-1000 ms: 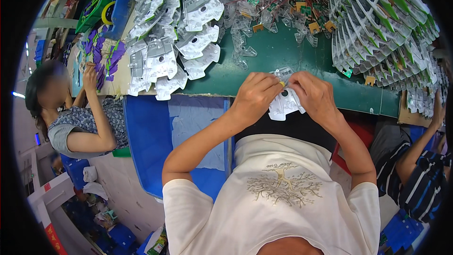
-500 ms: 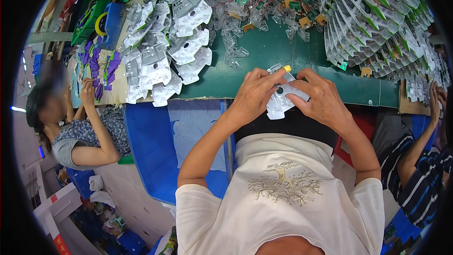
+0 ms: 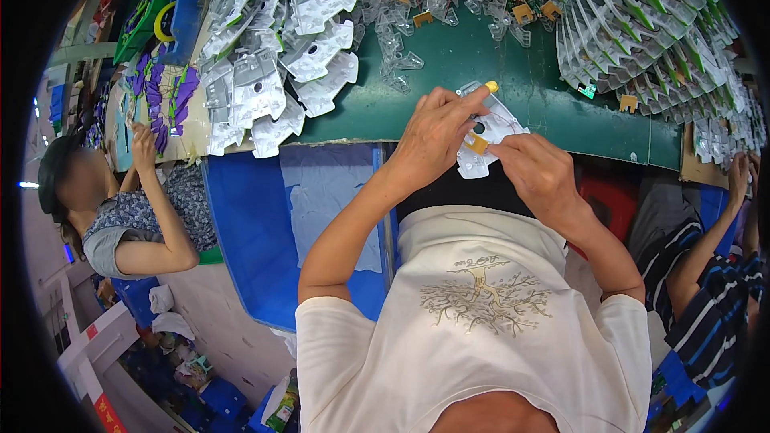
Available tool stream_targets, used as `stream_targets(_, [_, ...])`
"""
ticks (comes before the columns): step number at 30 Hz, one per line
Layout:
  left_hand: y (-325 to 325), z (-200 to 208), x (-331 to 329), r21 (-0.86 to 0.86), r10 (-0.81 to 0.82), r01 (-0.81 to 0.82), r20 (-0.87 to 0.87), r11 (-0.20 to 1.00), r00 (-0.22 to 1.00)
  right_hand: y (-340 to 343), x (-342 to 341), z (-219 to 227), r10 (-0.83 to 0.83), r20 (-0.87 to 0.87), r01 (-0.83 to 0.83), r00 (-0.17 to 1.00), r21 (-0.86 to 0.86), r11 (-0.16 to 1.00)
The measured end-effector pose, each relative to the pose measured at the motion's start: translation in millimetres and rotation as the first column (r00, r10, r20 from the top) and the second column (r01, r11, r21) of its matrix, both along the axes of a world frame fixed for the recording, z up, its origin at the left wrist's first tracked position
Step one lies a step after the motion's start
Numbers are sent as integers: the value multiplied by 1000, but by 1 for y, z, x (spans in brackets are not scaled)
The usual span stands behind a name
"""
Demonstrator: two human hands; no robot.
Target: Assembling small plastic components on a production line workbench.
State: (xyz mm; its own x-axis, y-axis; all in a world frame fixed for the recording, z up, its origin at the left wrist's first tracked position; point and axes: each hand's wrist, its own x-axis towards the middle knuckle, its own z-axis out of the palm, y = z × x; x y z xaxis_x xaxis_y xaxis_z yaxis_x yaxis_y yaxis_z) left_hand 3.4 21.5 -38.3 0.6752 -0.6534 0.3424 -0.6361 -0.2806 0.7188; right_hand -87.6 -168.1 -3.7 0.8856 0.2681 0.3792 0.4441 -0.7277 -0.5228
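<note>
Over the table's front edge, my left hand [image 3: 437,130] is closed on a white and grey plastic shell [image 3: 504,122] with a round dark hole. A small yellow piece [image 3: 492,87] shows by its fingertips at the shell's far end; I cannot tell whether it covers a finger. My right hand [image 3: 539,170], fingers pinched, has a small orange board [image 3: 476,143] at its tips, lying over the shell just below the hole. Thin wire shows on the shell's right part, next to the right fingers.
Similar shells [image 3: 258,88] lie stacked at left on the green table [image 3: 457,60]. Clear plastic pieces [image 3: 393,52] with boards and red wires are heaped at the back; tall stacked shells [image 3: 618,24] stand right. A blue bin [image 3: 257,248] sits left below. Co-workers sit on both sides.
The orange board has come into sight over the shell, at my right fingertips. My right hand has shifted from the shell's edge to a pinch. The whole view has moved slightly.
</note>
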Motion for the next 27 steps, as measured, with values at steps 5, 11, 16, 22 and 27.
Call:
stream_targets(5, [5,-1,1,15,-30,30,-25,999,999,11,3,-3,3,24,-1,1000,-87,996])
stream_targets(11, [7,-3,5,-17,-63,61,-78,998,995,-7,1,9,-107,-24,110,994,252,962])
stream_targets(16, [5,-11,8,-3,-58,58,-52,998,997,-10,-11,-19,-338,-294,409,894,228,884])
stream_targets(22, [-2,19,-2,-81,9,-6,34,997,999,-26,-30,-35,-332,-227,400,915,417,816])
stream_targets(27, [-18,27,-1,-43,30,-27,87,999,996,-104,-107,-30,-605,-300,664,737,486,568])
